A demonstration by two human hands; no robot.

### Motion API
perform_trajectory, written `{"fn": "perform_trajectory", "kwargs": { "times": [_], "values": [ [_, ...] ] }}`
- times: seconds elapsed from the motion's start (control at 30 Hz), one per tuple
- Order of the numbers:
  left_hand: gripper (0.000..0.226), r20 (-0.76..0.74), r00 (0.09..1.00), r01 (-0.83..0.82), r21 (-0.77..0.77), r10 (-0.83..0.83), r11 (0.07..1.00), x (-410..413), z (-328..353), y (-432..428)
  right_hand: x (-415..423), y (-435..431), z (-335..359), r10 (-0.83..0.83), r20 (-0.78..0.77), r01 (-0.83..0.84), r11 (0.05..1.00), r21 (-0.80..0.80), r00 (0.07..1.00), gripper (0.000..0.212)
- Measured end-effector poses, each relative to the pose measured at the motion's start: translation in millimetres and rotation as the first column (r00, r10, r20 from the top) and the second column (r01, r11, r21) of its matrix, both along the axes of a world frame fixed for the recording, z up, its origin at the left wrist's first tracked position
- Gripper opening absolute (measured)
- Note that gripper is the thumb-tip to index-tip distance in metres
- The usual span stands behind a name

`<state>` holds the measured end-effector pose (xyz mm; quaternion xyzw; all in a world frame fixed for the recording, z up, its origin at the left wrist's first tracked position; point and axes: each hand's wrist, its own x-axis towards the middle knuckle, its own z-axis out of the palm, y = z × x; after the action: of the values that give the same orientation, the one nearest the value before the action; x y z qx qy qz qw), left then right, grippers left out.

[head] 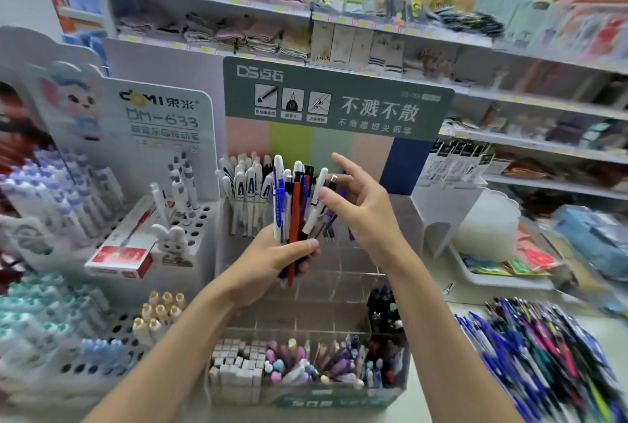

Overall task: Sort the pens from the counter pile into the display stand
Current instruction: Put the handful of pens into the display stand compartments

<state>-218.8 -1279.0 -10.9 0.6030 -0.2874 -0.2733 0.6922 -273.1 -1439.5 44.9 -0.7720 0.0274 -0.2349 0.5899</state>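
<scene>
Left hand [272, 252] grips a bundle of pens [295, 198] upright, right hand [362, 208] spread just beside them.

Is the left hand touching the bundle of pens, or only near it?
Touching. In the head view the left hand has its fingers curled round the lower end of the bundle of pens.

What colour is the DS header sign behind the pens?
The sign is grey-green with white lettering; head view.

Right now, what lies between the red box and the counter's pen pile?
The clear display stand and the person's right forearm, shown in the head view.
</scene>
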Motion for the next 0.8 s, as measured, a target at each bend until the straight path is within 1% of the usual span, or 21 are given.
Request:
{"fn": "perform_trajectory", "kwargs": {
  "times": [0.1,0.17,0.27,0.37,0.43,0.5,0.57,0.6,0.63,0.67,0.7,0.73,0.77,0.8],
  "values": [
    [0.006,-0.009,1.000,0.020,-0.028,-0.020,0.999,1.1,-1.7,-1.5,0.4,-4.9,9.6,0.012,-0.001,-0.012,1.000,-0.024,1.000,0.036],
    [0.005,0.003,1.000,0.028,-0.038,-0.028,0.999,2.4,-2.1,-1.8,1.6,-5.1,12.7,0.019,-0.004,-0.019,1.000,0.001,1.000,0.029],
    [0.010,0.018,1.000,0.023,-0.011,-0.023,1.000,5.9,-2.9,-0.2,5.6,-3.5,13.5,0.031,-0.029,-0.028,0.996,0.087,0.999,0.023],
    [0.013,0.052,0.997,0.050,0.021,-0.051,0.999,8.9,-4.1,4.9,10.9,-1.2,13.3,0.009,-0.008,-0.008,0.992,0.129,1.000,0.016],
    [0.016,0.058,0.997,0.053,0.035,-0.055,0.998,11.2,-2.3,9.3,15.1,1.9,12.9,0.001,0.005,-0.001,0.990,0.141,1.000,0.016],
    [0.024,0.066,0.996,0.057,0.046,-0.060,0.997,14.1,-0.6,14.7,19.2,4.1,13.7,-0.023,0.012,0.020,0.977,0.210,1.000,0.016],
    [0.022,0.093,0.993,0.067,0.075,-0.074,0.995,16.9,-1.8,22.1,21.7,3.4,18.8,-0.059,0.057,0.037,0.946,0.322,0.997,0.015],
    [0.017,0.108,0.990,0.076,0.100,-0.087,0.992,17.6,-3.7,26.0,22.5,1.7,21.9,-0.066,0.082,0.038,0.952,0.305,0.994,0.016],
    [0.013,0.117,0.988,0.090,0.124,-0.104,0.988,17.8,-5.9,29.8,23.2,-0.2,25.0,-0.044,0.089,0.023,0.976,0.218,0.995,0.016],
    [0.011,0.119,0.985,0.110,0.141,-0.127,0.984,17.9,-8.4,33.0,23.5,-0.5,27.9,0.014,0.069,-0.020,0.996,0.091,0.998,0.018],
    [0.011,0.116,0.982,0.132,0.154,-0.150,0.979,18.1,-10.6,35.0,23.5,1.4,30.7,0.089,0.024,-0.089,0.995,-0.036,0.996,0.019],
    [0.010,0.109,0.980,0.151,0.161,-0.170,0.975,18.0,-12.5,36.5,23.7,4.4,32.9,0.155,-0.030,-0.158,0.980,-0.123,0.987,0.020],
    [0.009,0.097,0.979,0.164,0.166,-0.182,0.972,18.0,-14.2,37.6,23.9,7.5,34.8,0.203,-0.074,-0.213,0.964,-0.161,0.976,0.020],
    [0.009,0.086,0.978,0.171,0.170,-0.188,0.970,17.8,-15.0,38.4,24.3,9.3,36.3,0.235,-0.100,-0.249,0.954,-0.166,0.967,0.019]
  ]
}}
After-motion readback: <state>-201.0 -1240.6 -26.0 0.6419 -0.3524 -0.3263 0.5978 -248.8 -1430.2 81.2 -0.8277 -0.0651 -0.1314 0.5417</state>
